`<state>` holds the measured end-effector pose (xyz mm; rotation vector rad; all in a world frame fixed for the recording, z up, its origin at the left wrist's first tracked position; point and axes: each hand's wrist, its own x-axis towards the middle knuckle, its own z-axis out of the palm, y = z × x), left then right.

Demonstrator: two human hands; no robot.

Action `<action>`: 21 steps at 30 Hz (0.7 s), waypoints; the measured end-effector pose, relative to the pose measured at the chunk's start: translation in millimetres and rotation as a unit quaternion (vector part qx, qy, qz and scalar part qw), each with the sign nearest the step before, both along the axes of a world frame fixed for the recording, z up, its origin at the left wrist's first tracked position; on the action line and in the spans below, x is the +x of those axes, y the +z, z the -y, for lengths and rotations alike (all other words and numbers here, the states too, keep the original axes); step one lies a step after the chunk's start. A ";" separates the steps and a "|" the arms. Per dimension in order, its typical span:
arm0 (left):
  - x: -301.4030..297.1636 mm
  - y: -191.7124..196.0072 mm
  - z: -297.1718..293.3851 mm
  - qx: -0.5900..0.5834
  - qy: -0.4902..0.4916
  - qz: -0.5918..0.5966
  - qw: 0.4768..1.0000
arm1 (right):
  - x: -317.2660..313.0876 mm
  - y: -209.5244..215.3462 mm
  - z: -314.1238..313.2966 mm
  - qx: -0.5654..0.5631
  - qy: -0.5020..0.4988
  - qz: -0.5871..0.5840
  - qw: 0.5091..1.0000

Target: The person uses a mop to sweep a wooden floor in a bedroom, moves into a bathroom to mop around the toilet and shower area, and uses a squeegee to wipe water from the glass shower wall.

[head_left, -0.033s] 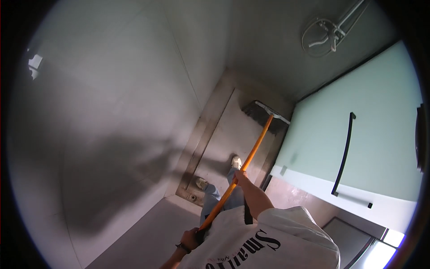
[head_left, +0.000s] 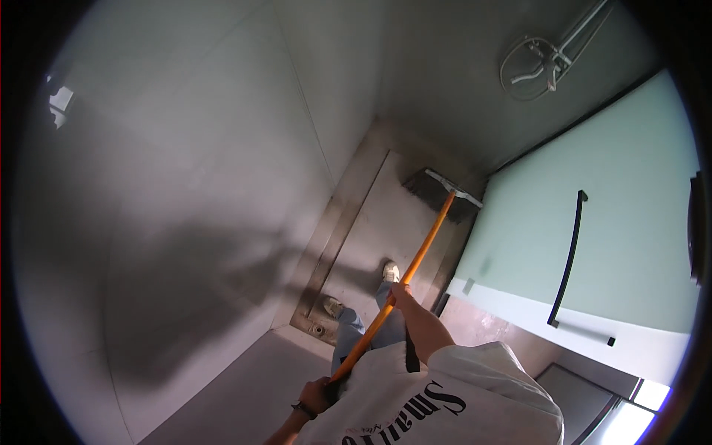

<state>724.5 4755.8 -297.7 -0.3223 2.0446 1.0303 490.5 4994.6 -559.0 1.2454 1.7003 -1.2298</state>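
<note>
I hold a long-handled brush with an orange handle [head_left: 415, 259]. Its dark bristle head [head_left: 443, 194] rests on the grey shower floor [head_left: 371, 230] at the far corner. My right hand [head_left: 400, 295] grips the handle about halfway along. Lower in the picture, my left hand [head_left: 319, 393], with a dark wristband, grips the near end of the handle. My white printed shirt [head_left: 445, 400] fills the bottom edge. My two feet in light shoes [head_left: 391, 272] stand on the shower floor.
A pale green glass door [head_left: 630, 208] with a black bar handle [head_left: 567, 259] is on the right. Grey walls [head_left: 185, 185] close in on the left and far side. A metal shower fitting [head_left: 534, 63] hangs top right. A small floor drain [head_left: 319, 328] sits near my feet.
</note>
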 end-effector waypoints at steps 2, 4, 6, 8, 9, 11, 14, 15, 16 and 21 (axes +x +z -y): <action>-7.4 -1.3 -2.9 0.006 -0.015 -0.015 1.000 | -9.4 -2.2 -4.4 0.056 -0.058 0.008 0.997; -5.3 -4.8 -5.8 0.034 0.015 -0.040 0.998 | -14.5 -4.8 -12.8 0.042 -0.033 0.000 0.999; -4.6 -6.3 -6.8 0.036 0.011 -0.038 0.999 | -14.9 -5.9 -21.3 0.049 0.008 0.013 0.999; -5.0 -4.7 -10.0 0.036 0.006 -0.030 0.999 | -8.5 -7.8 -23.4 0.051 -0.015 -0.004 0.999; -7.5 3.3 -12.5 0.038 0.014 -0.012 0.999 | -3.8 -6.2 -22.4 0.050 -0.043 -0.022 0.998; -1.8 12.6 -13.8 0.039 0.024 0.014 0.999 | 5.9 0.7 -17.7 0.059 -0.016 -0.011 0.998; 3.8 18.6 -13.7 0.022 0.017 0.025 0.999 | 20.7 -11.3 -10.0 0.036 0.005 0.019 0.999; 6.3 22.8 -12.6 0.016 0.037 0.028 0.999 | 24.9 -13.9 -1.8 0.017 0.006 0.016 1.000; 8.0 27.0 -12.9 0.009 0.056 0.031 0.998 | 31.4 -13.9 0.6 -0.014 0.009 0.042 0.999; -23.7 70.4 -20.6 -0.050 0.036 0.168 0.984 | 65.3 -21.2 30.9 -0.109 -0.062 0.096 0.987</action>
